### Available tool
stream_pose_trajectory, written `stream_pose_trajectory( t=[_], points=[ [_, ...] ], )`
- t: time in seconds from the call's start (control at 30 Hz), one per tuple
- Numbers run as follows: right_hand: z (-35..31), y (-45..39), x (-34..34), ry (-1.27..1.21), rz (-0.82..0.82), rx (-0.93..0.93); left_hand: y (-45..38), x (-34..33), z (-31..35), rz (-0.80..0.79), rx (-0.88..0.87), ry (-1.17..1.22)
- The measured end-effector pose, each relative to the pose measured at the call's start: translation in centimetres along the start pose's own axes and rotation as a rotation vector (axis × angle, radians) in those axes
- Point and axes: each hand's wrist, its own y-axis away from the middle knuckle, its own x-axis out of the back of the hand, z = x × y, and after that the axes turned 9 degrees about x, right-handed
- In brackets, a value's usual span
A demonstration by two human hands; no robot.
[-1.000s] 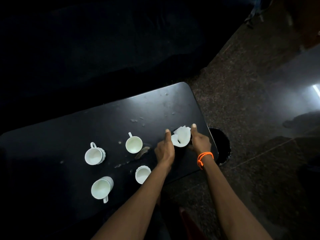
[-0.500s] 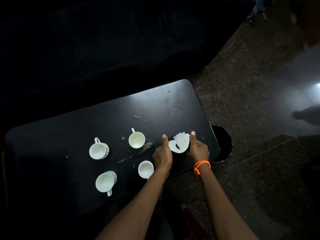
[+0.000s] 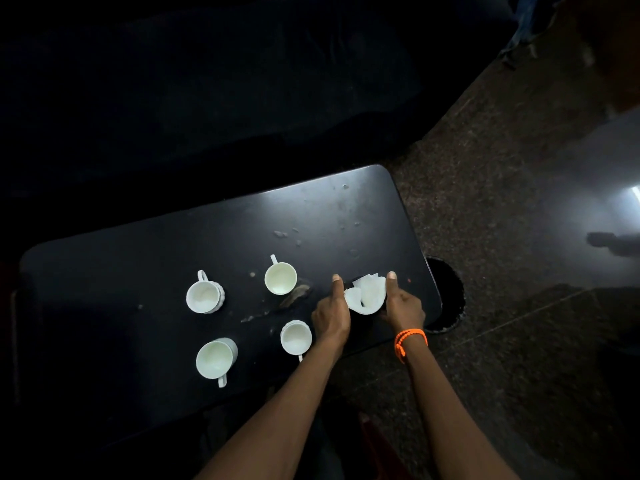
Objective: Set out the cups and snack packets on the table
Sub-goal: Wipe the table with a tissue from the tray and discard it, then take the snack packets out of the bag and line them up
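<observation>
Head view: a person's left hand and right hand close around a dark holder stuffed with white napkins, thumbs up on either side, at the right end of a black table. Four white cups sit left of the hands: far cup, left cup, near-left cup and near cup, the last just beside the left wrist. An orange wristband circles the right wrist. Snack packets cannot be made out.

The table is glossy black with pale smudges. Four cups are white, creamy inside. The wad is white. The wristband is bright orange. The floor is speckled brown.
</observation>
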Motion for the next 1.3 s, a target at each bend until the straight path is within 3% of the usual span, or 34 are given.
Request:
stream_pose_trajectory(
  t=[0.27, 0.4, 0.53, 0.9, 1.3],
  points=[
    [-1.1, 0.3, 0.5, 0.171, 0.003, 0.101, 0.4, 0.6, 0.2, -0.01, -0.039, -0.018],
    [-3.0, 1.0, -0.3, 0.212, 0.156, 0.292, 1.0, 1.6, 0.9, 0.026, -0.136, 0.017],
    [-5.9, 2.0, -2.5, 0.299, 0.151, 0.571, 1.1, 4.1, 1.7, 0.071, -0.198, 0.102],
    [-12.9, 9.6, -17.7, 0.486, -0.238, 1.049, -0.8, 20.2, 2.2, 0.317, -0.26, 0.366],
    [-16.4, 26.3, -37.8, 0.588, -0.71, 1.4, -2.9, 45.4, -6.1, 0.71, -0.127, 0.686]
  ],
)
